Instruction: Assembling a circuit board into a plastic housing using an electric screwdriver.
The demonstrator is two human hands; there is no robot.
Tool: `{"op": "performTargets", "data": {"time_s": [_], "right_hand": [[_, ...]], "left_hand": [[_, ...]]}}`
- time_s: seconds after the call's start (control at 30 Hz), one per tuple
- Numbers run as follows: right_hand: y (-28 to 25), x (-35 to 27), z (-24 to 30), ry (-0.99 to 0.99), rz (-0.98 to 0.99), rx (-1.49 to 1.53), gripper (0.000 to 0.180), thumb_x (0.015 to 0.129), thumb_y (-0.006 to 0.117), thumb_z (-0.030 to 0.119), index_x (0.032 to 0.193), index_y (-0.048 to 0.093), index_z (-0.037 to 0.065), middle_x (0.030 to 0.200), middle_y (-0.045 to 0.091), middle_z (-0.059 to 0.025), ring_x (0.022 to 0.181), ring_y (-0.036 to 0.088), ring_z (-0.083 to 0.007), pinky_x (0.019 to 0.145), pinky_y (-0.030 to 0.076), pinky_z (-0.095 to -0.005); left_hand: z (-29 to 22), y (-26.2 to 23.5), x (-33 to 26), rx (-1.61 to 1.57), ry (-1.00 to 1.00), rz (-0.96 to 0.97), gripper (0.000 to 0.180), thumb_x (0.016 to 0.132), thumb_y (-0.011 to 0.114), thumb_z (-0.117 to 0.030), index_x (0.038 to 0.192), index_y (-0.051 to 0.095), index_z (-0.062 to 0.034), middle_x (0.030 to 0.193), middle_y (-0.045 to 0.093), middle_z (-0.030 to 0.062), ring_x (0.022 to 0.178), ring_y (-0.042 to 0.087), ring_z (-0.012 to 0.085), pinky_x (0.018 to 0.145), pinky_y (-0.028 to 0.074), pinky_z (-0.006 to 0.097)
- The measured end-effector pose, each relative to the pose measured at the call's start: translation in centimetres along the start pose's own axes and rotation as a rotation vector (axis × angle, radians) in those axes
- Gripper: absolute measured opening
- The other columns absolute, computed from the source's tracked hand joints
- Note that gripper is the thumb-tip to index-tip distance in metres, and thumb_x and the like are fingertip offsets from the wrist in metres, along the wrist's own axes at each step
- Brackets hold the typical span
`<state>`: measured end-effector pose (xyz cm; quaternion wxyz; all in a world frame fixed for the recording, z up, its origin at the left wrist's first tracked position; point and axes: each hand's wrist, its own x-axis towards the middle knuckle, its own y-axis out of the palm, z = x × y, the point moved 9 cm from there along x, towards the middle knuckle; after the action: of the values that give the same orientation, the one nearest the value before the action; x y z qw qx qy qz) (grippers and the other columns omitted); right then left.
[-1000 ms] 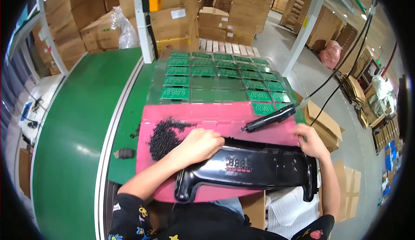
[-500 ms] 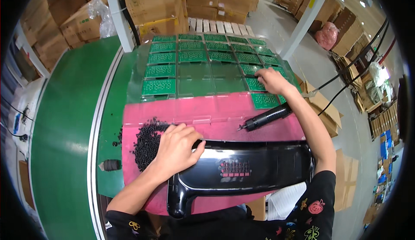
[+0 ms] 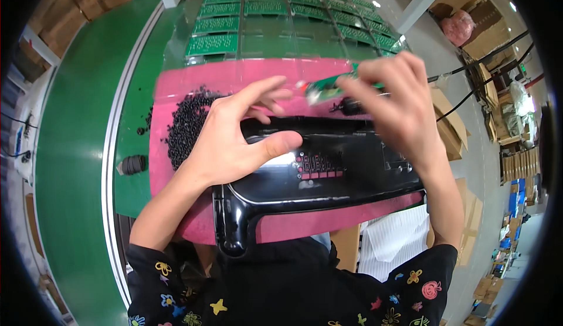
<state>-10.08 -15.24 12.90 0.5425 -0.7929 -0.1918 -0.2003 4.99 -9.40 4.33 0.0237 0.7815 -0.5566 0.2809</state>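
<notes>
A glossy black plastic housing lies across the near part of the pink mat, with a grid of small slots in its middle. My left hand is over the housing's upper left part, fingers spread and thumb stretched out, holding nothing. Above the housing's right side, my right hand grips a green circuit board, tilted and smeared by motion. Partly hidden behind that hand is a black electric screwdriver on the mat. A heap of small black screws spreads beside my left hand.
Beyond the mat, clear trays hold rows of green circuit boards. A dark spool-like roll sits left of the mat, near the metal rail. Black cables hang at the right. White sheets lie near my right elbow.
My right hand has come back from the trays to above the housing, now with a circuit board in it. My left hand has lifted and opened its fingers. The view has tipped downward.
</notes>
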Motion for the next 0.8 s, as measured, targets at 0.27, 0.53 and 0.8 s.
{"op": "performTargets", "data": {"time_s": [0.27,0.53,0.8], "right_hand": [[-2.2,-2.1,3.5,0.048,-0.052,0.148,0.033,0.065,0.075,0.013,0.097,0.071,0.007,0.099,0.059,-0.0051,0.091,0.058,-0.02,0.078,0.046,-0.0345],[3.2,-10.2,0.5,0.837,0.265,0.881,0.017,0.081,0.074,0.009,0.091,0.066,-0.001,0.074,0.066,-0.0096,0.062,0.063,-0.0167,0.059,0.05,-0.0273],[3.4,-15.2,3.5,1.01,0.404,1.224,0.021,0.082,0.07,0.007,0.101,0.065,0.0,0.082,0.069,-0.01,0.065,0.067,-0.0184,0.062,0.052,-0.0274]], "left_hand": [[1.2,2.7,-1.1,-0.344,-0.352,0.176,0.063,0.068,0.087,-0.019,0.122,0.059,0.0013,0.1,0.069,0.0085,0.088,0.064,0.012,0.07,0.051,0.025],[-3.6,4.1,-1.7,0.206,0.273,0.403,0.062,0.06,0.089,-0.022,0.112,0.065,-0.001,0.093,0.066,0.0107,0.078,0.063,0.0243,0.068,0.052,0.034],[-2.9,6.4,-4.0,0.321,0.193,0.669,0.057,0.058,0.085,-0.023,0.107,0.066,-0.0017,0.08,0.064,0.006,0.071,0.061,0.0226,0.06,0.052,0.034]]}}
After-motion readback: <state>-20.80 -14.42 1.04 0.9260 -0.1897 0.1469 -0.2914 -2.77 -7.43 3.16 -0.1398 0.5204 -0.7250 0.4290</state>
